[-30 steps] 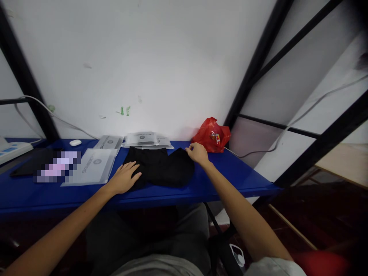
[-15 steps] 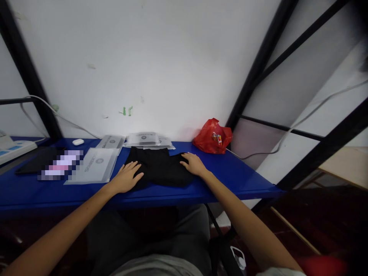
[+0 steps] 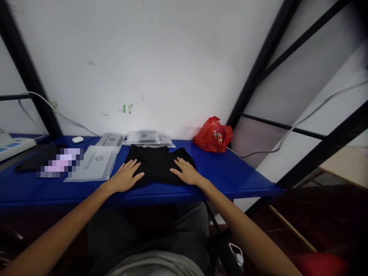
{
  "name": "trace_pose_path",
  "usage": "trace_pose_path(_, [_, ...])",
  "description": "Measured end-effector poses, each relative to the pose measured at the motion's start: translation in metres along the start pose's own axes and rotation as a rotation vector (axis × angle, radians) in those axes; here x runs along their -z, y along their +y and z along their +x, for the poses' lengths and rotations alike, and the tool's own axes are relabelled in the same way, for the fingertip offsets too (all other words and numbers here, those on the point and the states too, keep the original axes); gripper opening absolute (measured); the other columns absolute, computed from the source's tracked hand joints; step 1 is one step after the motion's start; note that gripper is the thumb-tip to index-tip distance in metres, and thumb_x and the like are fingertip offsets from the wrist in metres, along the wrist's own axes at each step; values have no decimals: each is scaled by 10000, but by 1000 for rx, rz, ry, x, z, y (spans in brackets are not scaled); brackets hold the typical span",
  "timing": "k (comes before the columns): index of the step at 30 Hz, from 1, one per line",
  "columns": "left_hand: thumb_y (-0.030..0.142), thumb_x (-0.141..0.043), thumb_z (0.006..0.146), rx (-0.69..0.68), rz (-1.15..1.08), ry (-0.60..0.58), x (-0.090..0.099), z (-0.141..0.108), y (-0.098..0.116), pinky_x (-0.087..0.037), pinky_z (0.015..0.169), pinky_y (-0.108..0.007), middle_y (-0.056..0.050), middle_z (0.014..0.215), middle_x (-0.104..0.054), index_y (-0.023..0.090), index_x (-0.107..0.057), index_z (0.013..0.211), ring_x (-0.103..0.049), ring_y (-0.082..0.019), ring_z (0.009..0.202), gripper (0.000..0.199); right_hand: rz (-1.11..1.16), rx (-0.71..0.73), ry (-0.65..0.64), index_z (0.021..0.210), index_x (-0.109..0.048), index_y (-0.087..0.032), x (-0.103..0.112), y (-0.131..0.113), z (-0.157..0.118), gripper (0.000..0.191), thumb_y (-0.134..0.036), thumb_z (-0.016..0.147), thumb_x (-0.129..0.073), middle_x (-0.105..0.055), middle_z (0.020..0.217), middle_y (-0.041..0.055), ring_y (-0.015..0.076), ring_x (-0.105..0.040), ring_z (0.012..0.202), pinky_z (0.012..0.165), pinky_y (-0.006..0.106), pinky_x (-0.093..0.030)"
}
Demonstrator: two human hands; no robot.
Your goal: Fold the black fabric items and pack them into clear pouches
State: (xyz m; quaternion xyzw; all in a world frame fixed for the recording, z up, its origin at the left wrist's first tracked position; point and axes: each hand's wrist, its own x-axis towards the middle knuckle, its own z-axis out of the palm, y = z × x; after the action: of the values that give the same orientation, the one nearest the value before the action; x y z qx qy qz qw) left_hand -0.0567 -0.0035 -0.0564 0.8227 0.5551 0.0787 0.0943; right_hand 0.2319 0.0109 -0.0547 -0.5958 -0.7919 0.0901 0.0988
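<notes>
A pair of black shorts (image 3: 156, 165) lies spread near the front edge of the blue table (image 3: 230, 176). Flat on the left part of the fabric rests my left hand (image 3: 125, 177), its fingers stretched out and the thumb apart. My right hand (image 3: 186, 171) lies on the right part of the cloth, fingers spread and pointing up and to the left. Neither hand grips anything. Part of the garment is hidden beneath both hands.
Left of the shorts lies a translucent printed bag (image 3: 94, 163), with several more bags (image 3: 142, 137) along the wall. A phone (image 3: 60, 163), a white earbud case (image 3: 77, 139) and a power strip (image 3: 20, 146) are farther left. A red plastic bag (image 3: 211, 136) stands at back right.
My right hand has slid left and slightly nearer over the shorts, leaving their upper right corner uncovered. My left hand stays in about the same place.
</notes>
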Motion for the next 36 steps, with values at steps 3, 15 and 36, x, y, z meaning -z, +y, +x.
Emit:
trace_pose_path(3, [576, -216, 897, 4, -2, -12, 0, -1, 2, -118, 1135, -460, -114, 1535, -167, 112, -254, 1454, -95, -264, 1419, 726, 4, 25, -8, 1427, -328, -123, 2, 12, 7, 733, -613, 882, -349, -228, 1513, 159, 276, -148, 1414, 1142, 471, -149])
trace_pose_path(15, [500, -302, 917, -89, 100, 183, 6, -6, 3, -221, 1098, -466, -120, 1473, -354, 168, -413, 1368, -292, -280, 1364, 571, 50, 135, 278, 1199, -597, -158, 8, 29, 0, 426, -404, 859, -527, -516, 1345, 149, 271, -458, 1269, 1076, 447, -341])
trace_pose_path(36, [46, -384, 822, -179, 301, 65, 28, -45, 9, -422, 861, -369, -84, 1045, -628, 156, -603, 1049, -558, -230, 988, 334, -91, 358, 285, 1013, -640, -188, 22, 5, -49, 282, -108, 751, -569, -588, 1263, 115, 255, -524, 1194, 1009, 461, -419])
